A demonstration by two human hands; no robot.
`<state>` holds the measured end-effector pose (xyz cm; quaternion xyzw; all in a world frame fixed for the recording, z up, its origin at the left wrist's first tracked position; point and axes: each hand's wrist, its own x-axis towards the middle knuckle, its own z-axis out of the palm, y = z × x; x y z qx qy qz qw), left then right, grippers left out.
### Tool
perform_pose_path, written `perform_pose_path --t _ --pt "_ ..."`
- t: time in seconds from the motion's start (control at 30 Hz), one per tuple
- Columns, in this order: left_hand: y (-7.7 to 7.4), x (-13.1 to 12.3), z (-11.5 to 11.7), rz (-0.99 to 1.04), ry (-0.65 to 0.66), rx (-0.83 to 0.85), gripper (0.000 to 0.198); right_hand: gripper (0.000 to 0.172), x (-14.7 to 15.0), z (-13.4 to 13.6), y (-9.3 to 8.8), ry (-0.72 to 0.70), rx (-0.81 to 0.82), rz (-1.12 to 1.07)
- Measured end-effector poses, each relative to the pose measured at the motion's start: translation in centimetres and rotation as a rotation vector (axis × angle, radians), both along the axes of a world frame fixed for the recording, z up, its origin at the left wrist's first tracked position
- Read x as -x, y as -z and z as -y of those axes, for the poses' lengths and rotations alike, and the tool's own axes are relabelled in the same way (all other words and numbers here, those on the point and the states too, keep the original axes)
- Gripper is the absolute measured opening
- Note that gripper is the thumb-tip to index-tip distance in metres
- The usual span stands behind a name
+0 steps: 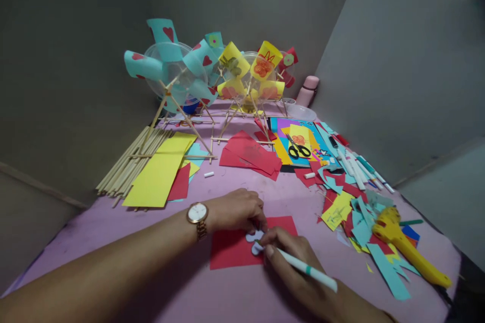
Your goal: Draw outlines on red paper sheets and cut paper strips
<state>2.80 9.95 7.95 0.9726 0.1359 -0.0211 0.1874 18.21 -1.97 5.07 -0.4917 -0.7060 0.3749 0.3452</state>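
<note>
A red sheet of paper (231, 251) lies on the pink tabletop in front of me. On it rests a small pale lilac paper cutout (254, 236) with rounded lobes. My left hand (240, 212), a gold watch (197, 213) on its wrist, reaches in from the left, its curled fingers pressing at the cutout's upper edge. In my right hand (291, 262) is a white marker (307, 268) with a green band, its tip end at the cutout. My fingers partly cover the cutout and the tip.
Yellow sheets (161, 171) and wooden sticks (129, 161) lie left. Pinwheels on stick stands (248, 86) fill the back. Red pieces (250, 154), scissors (298, 149), markers (354, 166), scraps (361, 227) and a yellow glue gun (411, 250) lie ahead and right.
</note>
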Motion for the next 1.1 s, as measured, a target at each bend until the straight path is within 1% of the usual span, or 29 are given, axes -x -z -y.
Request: perform_pose_path --t 0.07,0.13,0.23,0.3,0.5,0.77,0.93,1.1 --pt "0.1 0.0 -0.1 0.008 0.003 -0.02 0.013 0.014 0.8 -0.6 0.2 0.054 0.076 -0.076" --pt "0.2 0.1 -0.2 0.02 -0.004 -0.041 0.012 0.012 1.5 -1.1 1.0 0.094 0.091 -0.091" --pt "0.6 0.3 -0.2 0.045 -0.015 -0.071 0.01 0.012 1.9 -1.4 2.1 0.091 0.093 -0.097" --pt "0.9 0.4 -0.3 0.06 -0.017 -0.08 0.009 0.011 1.9 -1.4 2.4 0.073 0.118 -0.132" --pt "1.3 0.4 -0.6 0.08 -0.005 -0.055 0.012 0.013 1.9 -1.5 1.9 0.043 0.181 -0.097" --pt "1.2 0.6 -0.6 0.08 -0.003 -0.041 0.012 0.012 1.9 -1.5 2.0 0.016 0.124 -0.043" --pt "1.4 0.5 -0.7 0.078 -0.006 -0.052 0.01 0.012 1.9 -1.6 2.1 0.002 0.127 -0.042" --pt "1.3 0.5 -0.6 0.062 -0.004 -0.056 0.008 0.012 1.8 -1.5 2.5 0.007 0.13 -0.022"
